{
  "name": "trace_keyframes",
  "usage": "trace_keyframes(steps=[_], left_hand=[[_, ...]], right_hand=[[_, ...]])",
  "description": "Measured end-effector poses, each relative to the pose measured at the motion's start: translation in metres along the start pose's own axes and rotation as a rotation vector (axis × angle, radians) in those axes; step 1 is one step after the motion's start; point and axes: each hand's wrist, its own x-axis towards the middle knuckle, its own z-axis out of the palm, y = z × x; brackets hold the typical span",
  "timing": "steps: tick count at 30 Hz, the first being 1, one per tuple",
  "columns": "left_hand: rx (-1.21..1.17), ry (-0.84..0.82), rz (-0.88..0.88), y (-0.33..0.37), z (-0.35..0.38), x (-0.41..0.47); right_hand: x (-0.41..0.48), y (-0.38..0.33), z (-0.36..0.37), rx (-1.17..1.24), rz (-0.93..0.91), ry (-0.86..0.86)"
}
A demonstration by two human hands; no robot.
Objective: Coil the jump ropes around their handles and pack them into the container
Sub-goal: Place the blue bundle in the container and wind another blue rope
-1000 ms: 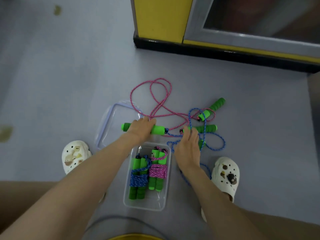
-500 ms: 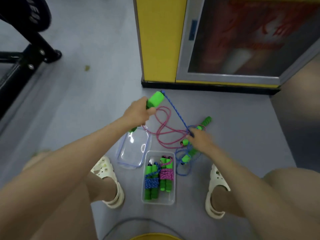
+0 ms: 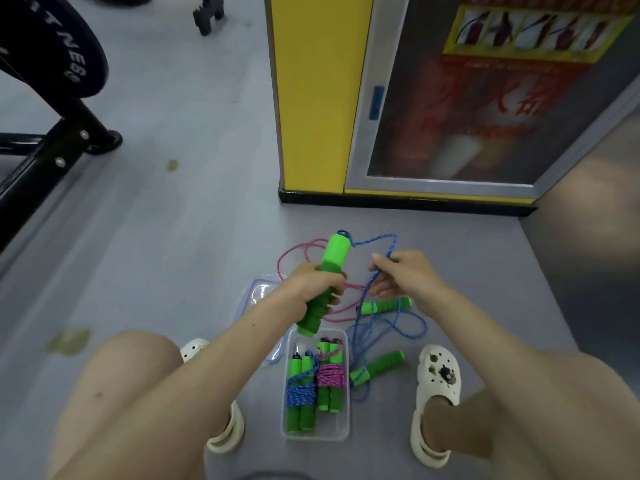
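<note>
My left hand (image 3: pixel 317 284) grips a green foam handle (image 3: pixel 327 277) held upright above the floor. A blue rope (image 3: pixel 375 242) runs from the handle's top across to my right hand (image 3: pixel 401 275), which pinches it. Below my right hand the blue rope hangs in loose loops (image 3: pixel 391 323) over the floor. Two more green handles (image 3: pixel 386 305) (image 3: pixel 379 367) lie there, among a loose pink rope (image 3: pixel 298 252). The clear plastic container (image 3: pixel 343 429) between my feet holds a blue-coiled rope bundle (image 3: pixel 301 393) and a pink-coiled rope bundle (image 3: pixel 330 375).
The container's clear lid (image 3: pixel 258 294) lies on the grey floor to its upper left. A yellow-framed cabinet (image 3: pixel 313 98) with a glass door stands ahead. Black gym equipment (image 3: pixel 48 98) occupies the far left. My knees and white clogs (image 3: pixel 438 379) flank the container.
My left hand lifted the green handle off the floor and now holds it upright nearer me. My right hand left the floor pile and rose, pinching the blue rope. The camera tilted up.
</note>
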Motion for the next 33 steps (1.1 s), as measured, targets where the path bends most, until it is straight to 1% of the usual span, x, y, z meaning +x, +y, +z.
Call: trace_keyframes(steps=[2,4,7,9,11,12,14,16,17,19,21,25,26,29,31,33], left_hand=[[0.015,-0.087,-0.029,0.0,0.007,0.002],[0.027,-0.129,-0.03,0.002,0.01,0.005],[0.067,-0.074,0.009,0.002,0.012,0.012],[0.028,0.031,0.015,0.004,0.01,0.018],[0.0,0.141,0.046,0.006,0.007,0.023],[-0.013,0.178,0.073,0.007,0.006,0.024],[-0.033,0.197,0.114,0.011,0.004,0.024],[-0.11,0.141,0.131,0.015,0.005,0.023],[-0.18,0.107,0.134,0.017,0.005,0.023],[-0.309,0.065,0.132,0.021,0.005,0.022],[-0.39,0.032,0.11,0.024,0.003,0.021],[-0.475,0.022,0.044,0.032,-0.009,0.022],[-0.492,0.023,0.041,0.034,-0.012,0.022],[-0.551,-0.011,0.03,0.035,-0.015,0.021],[-0.564,-0.067,0.007,0.033,-0.01,0.02],[-0.553,-0.136,-0.025,0.03,-0.001,0.02]], right_hand=[[0.001,-0.005,0.001,0.081,0.019,-0.036],[0.005,-0.008,0.005,0.165,0.06,-0.095],[0.014,-0.016,0.013,0.206,0.064,-0.13],[0.022,-0.02,0.017,0.166,0.027,-0.091],[0.028,-0.021,0.016,0.051,0.014,-0.059],[0.029,-0.019,0.015,-0.028,0.022,-0.072],[0.031,-0.011,0.017,-0.187,0.053,-0.165],[0.029,0.0,0.025,-0.375,0.02,-0.3],[0.027,0.006,0.029,-0.424,-0.005,-0.362],[0.022,0.015,0.035,-0.416,0.005,-0.461],[0.019,0.02,0.033,-0.424,0.027,-0.542],[0.018,0.031,0.02,-0.514,-0.017,-0.572],[0.018,0.033,0.019,-0.502,-0.007,-0.565],[0.019,0.04,0.022,-0.365,-0.002,-0.487],[0.018,0.039,0.028,-0.292,-0.033,-0.512],[0.017,0.034,0.036,-0.288,-0.067,-0.565]])
